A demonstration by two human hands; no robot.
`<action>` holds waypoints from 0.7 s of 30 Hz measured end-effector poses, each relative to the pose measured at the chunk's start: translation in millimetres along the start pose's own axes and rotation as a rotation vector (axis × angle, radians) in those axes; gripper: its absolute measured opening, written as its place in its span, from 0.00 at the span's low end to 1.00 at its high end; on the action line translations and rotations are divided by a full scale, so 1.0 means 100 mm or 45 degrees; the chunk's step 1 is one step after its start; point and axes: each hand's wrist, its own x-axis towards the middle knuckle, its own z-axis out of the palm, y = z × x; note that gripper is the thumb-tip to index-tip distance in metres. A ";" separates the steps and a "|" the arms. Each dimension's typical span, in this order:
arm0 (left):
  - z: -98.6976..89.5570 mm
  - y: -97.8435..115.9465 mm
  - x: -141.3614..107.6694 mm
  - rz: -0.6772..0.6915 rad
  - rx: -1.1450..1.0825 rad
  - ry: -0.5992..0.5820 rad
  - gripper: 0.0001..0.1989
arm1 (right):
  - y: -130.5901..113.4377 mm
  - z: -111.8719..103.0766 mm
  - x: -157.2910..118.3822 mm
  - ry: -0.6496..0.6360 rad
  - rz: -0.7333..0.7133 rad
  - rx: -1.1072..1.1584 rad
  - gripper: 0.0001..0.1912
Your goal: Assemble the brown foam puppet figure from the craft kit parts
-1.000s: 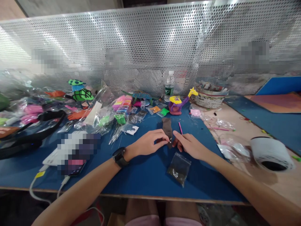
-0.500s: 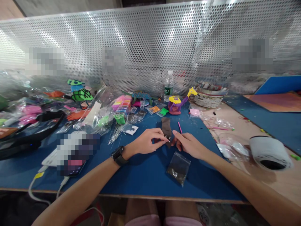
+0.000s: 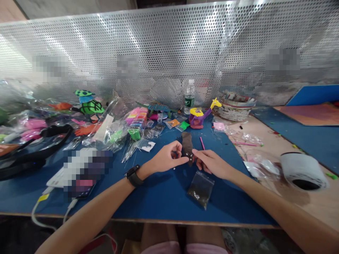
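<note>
A long brown clay figure (image 3: pixel 187 143) lies on the blue tabletop between my hands, with small white dots at its near, pointed end. My left hand (image 3: pixel 169 157), a black watch on its wrist, is at its left side; the thumb reaches to the dotted end and the other fingers curl apart from the thumb. At the right side, my right hand (image 3: pixel 209 160) has its thumb and bent fingers closed at the figure's edge. A small zip bag of brown material (image 3: pixel 201 189) lies just in front. One tiny white bit (image 3: pixel 174 168) rests below my left hand.
A pink stick (image 3: pixel 202 143) lies beyond my right hand. Farther back stand a yellow and purple clay giraffe (image 3: pixel 197 118), a water bottle (image 3: pixel 189 98) and a paper-covered bowl (image 3: pixel 235 107). Bagged clay (image 3: pixel 137 118) and a phone (image 3: pixel 84 188) are leftward; a white roll (image 3: pixel 302 169) is rightward.
My left thumb and forefinger have parted from their pinch over the figure's near end, and the forefinger has drawn back left. The white dots there show more clearly. My right hand stays at the figure.
</note>
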 end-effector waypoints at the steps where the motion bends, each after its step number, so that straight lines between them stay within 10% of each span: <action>1: 0.01 -0.02 0.01 -0.022 -0.037 -0.001 0.18 | -0.01 0.00 0.00 -0.004 0.005 0.009 0.31; 21: -0.04 -0.09 0.07 -0.278 -0.111 -0.065 0.19 | 0.02 0.02 0.01 -0.043 -0.027 0.049 0.31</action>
